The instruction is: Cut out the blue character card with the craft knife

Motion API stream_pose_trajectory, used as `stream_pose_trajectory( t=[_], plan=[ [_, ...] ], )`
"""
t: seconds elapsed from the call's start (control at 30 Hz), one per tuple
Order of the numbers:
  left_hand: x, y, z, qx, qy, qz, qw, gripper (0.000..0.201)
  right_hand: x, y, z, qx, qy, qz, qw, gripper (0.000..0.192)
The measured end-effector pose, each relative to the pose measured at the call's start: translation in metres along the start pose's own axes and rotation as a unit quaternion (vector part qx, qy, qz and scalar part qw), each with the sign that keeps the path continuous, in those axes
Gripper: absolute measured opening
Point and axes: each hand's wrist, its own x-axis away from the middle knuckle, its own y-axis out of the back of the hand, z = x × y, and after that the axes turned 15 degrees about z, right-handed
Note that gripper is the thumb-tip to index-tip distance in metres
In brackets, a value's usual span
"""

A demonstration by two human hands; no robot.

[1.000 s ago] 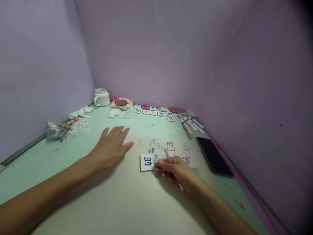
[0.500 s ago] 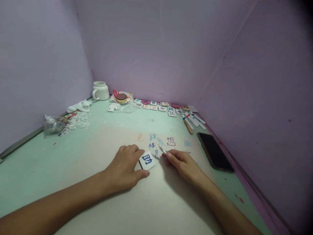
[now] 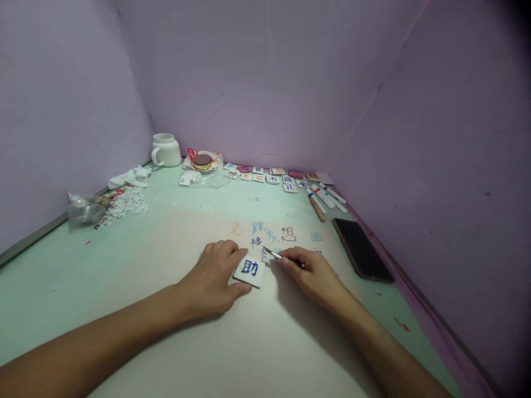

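Observation:
A square white tile (image 3: 250, 269) with a dark blue painted character lies on a pale sheet (image 3: 199, 354). My left hand (image 3: 215, 276) grips it from the left, with the thumb at its near edge and the fingers at its far left corner. Just right of the tile, my right hand (image 3: 309, 273) holds a slim craft knife (image 3: 274, 254) in a pen grip. Its pointed metal blade aims up and left, over the handwritten characters on the sheet, apart from the tile. The fingers hide most of the knife's handle.
Several painted tiles (image 3: 272, 179) line the back. Marker pens (image 3: 322, 196) and a phone (image 3: 362, 250) lie at the right. A white mug (image 3: 166, 150), a round compact (image 3: 202, 161), white scraps (image 3: 128, 205) and a clear plastic bag (image 3: 85, 210) are at the left.
The tile has turned so its character stands more upright, still in my left hand. In my right hand, the knife has swung to a flatter angle, its blade further left. The whole view has shifted slightly.

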Motion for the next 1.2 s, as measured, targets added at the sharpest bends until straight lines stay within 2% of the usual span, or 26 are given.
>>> stream_pose_trajectory(
  t=[0.13, 0.3, 0.47, 0.57, 0.8, 1.0, 1.2],
  plan=[
    [0.000, 0.000, 0.000, 0.007, 0.002, 0.008, 1.000, 0.038, 0.001, -0.001, -0.001, 0.050, 0.004, -0.003, 0.999, 0.027],
    [0.001, -0.003, 0.004, 0.015, -0.006, -0.013, 1.000, 0.031, 0.006, 0.000, 0.006, 0.103, -0.017, -0.011, 0.994, 0.023],
    [0.001, -0.002, 0.004, 0.013, 0.004, 0.002, 1.000, 0.033, 0.007, -0.002, 0.013, 0.149, -0.045, -0.016, 0.988, 0.022],
    [-0.002, -0.003, 0.002, 0.007, 0.009, -0.010, 1.000, 0.039, 0.006, -0.004, 0.013, 0.165, -0.053, -0.027, 0.984, 0.020],
    [-0.006, -0.007, 0.000, 0.005, -0.042, -0.012, 0.999, 0.033, 0.006, -0.006, 0.012, 0.185, -0.035, -0.050, 0.981, 0.017],
    [-0.006, -0.006, 0.000, 0.008, -0.033, -0.014, 0.999, 0.031, 0.006, -0.008, 0.010, 0.201, -0.009, -0.054, 0.978, 0.015],
    [-0.007, -0.005, -0.001, 0.020, -0.019, -0.002, 1.000, 0.033, 0.009, -0.003, 0.012, 0.197, 0.009, -0.030, 0.980, 0.014]
  ],
)
